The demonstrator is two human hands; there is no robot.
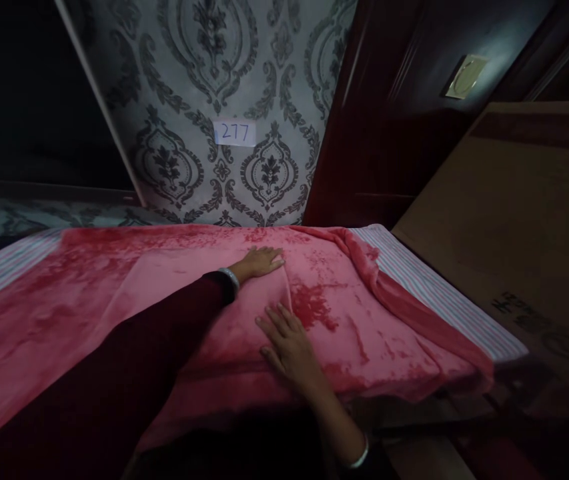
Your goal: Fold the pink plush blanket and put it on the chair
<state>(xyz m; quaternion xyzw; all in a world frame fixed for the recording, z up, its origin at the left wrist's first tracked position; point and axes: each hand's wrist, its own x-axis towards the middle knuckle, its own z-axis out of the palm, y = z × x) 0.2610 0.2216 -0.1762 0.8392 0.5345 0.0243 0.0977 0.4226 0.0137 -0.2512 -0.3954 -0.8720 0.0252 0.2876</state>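
Here's the smooth pink cloth (174, 270), flat at centre frame on the plush blanket (329, 310), long axis apparently running left to right. The left hand (261, 260) is nearer its upper right corner, grip wide, palm down, holding nothing. Below, the right hand (289, 343), its grip spread and empty, sits by the right edge; most cloth lies leftward.

Dim room, corners sunk near black. Muted light reaches wall (274, 100) and pink cloth (329, 267), brightest areas in view. Pale glare on dark door (389, 100) beside switch (465, 76). Deep shadow below cloth. Carton (524, 213) murky, print soft. Wide-angle stretch toward edges.
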